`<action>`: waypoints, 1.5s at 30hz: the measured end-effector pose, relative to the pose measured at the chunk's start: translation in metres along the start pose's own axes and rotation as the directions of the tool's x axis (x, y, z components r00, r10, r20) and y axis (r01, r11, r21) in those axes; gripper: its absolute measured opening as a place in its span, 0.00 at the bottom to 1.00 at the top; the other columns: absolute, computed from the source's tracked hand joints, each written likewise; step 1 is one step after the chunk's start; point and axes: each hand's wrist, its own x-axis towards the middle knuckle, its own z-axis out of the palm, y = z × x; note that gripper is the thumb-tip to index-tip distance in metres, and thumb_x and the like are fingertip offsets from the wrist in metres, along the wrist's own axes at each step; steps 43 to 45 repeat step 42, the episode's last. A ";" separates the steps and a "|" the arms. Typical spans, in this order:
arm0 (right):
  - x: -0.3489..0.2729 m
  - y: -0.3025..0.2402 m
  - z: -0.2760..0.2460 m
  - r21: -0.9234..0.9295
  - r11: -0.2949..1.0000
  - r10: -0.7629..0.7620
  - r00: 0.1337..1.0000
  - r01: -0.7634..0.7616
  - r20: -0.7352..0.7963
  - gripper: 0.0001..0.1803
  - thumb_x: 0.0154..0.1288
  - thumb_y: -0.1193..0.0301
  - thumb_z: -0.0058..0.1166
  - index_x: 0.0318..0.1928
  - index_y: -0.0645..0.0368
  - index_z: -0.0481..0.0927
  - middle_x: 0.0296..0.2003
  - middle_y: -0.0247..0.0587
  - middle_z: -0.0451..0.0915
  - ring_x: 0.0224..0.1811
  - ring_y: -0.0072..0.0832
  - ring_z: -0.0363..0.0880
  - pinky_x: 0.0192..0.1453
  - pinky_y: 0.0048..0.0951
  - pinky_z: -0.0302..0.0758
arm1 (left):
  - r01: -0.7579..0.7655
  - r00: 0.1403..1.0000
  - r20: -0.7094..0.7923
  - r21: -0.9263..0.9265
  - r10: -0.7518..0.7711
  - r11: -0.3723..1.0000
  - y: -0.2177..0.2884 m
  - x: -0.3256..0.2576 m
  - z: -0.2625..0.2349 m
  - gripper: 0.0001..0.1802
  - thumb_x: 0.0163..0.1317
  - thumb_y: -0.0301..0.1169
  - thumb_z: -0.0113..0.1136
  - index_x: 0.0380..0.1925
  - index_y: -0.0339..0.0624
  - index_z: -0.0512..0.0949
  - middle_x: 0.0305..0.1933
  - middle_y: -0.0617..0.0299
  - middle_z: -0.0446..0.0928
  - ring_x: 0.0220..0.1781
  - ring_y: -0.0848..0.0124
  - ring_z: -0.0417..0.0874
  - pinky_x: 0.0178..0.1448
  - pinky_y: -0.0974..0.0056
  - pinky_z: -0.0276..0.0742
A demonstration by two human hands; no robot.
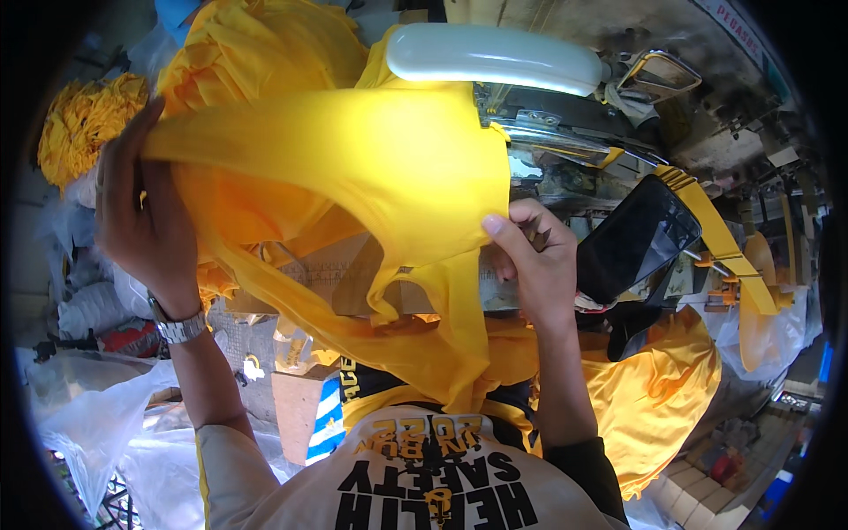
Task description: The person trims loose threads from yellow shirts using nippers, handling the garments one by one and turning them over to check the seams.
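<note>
A yellow garment piece (pixel 415 168) is stretched between my two hands, brightly lit below a long white lamp (pixel 495 58). My left hand (pixel 146 216), a metal-banded watch at its wrist, grips a strip of the fabric at the left. My right hand (pixel 534 252) pinches the piece's right edge between thumb and fingers. The cloth's upper right edge lies against the metal parts of a sewing machine (pixel 539 119). Loose strips of the piece hang down toward my lap, around an opening in its middle.
Piles of yellow fabric (pixel 265 40) stand at the far left, with a smaller bunched heap (pixel 88 128) beside them. A dark phone (pixel 638 237) is propped right of my right hand, near a yellow strap (pixel 720 230). More yellow cloth (pixel 658 397) hangs at lower right. Clear plastic bags (pixel 97 424) lie at lower left.
</note>
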 end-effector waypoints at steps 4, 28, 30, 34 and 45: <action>0.001 -0.009 0.000 -0.122 0.992 -0.030 0.999 0.029 -0.011 0.06 0.62 0.74 0.63 0.33 0.64 0.79 0.20 0.25 0.74 0.16 0.08 0.64 0.19 0.14 0.59 | -0.113 0.992 -0.067 -0.073 0.108 0.991 -0.014 0.019 0.028 0.17 0.59 0.17 0.54 0.46 0.40 0.82 0.42 0.57 0.84 0.37 0.70 0.84 0.39 0.69 0.76; -0.008 -0.003 0.017 -0.273 0.919 -0.336 0.928 0.285 -0.162 0.11 0.63 0.79 0.61 0.45 0.61 0.76 0.21 0.22 0.70 0.23 0.06 0.61 0.26 0.13 0.59 | -0.083 0.883 0.397 -0.390 0.249 0.917 0.124 -0.032 0.083 0.18 0.50 0.25 0.61 0.44 0.49 0.82 0.54 0.64 0.78 0.62 0.58 0.75 0.71 0.34 0.55; -0.013 -0.001 0.014 -0.215 0.967 -0.173 0.974 0.139 -0.148 0.06 0.64 0.76 0.61 0.39 0.63 0.78 0.22 0.22 0.71 0.23 0.06 0.61 0.26 0.13 0.59 | -0.134 0.877 0.396 -0.343 0.272 0.930 0.123 -0.030 0.079 0.18 0.51 0.25 0.60 0.44 0.49 0.82 0.56 0.64 0.76 0.65 0.55 0.73 0.71 0.33 0.53; -0.011 -0.008 0.005 -0.085 0.995 0.037 0.996 -0.044 -0.086 0.05 0.65 0.74 0.61 0.34 0.63 0.80 0.22 0.23 0.74 0.20 0.06 0.63 0.23 0.13 0.60 | -0.076 0.908 0.377 -0.279 0.182 0.957 0.127 -0.028 0.076 0.16 0.53 0.26 0.61 0.44 0.47 0.81 0.56 0.60 0.75 0.65 0.51 0.71 0.70 0.36 0.55; -0.007 -0.010 0.003 0.114 0.990 0.090 0.996 -0.088 -0.019 0.05 0.63 0.73 0.63 0.35 0.62 0.81 0.22 0.28 0.79 0.16 0.08 0.66 0.19 0.13 0.61 | 0.775 0.549 0.799 -0.376 -0.246 0.509 0.174 -0.158 0.047 0.35 0.56 0.34 0.67 0.63 0.53 0.62 0.60 0.57 0.69 0.64 0.57 0.70 0.71 0.47 0.56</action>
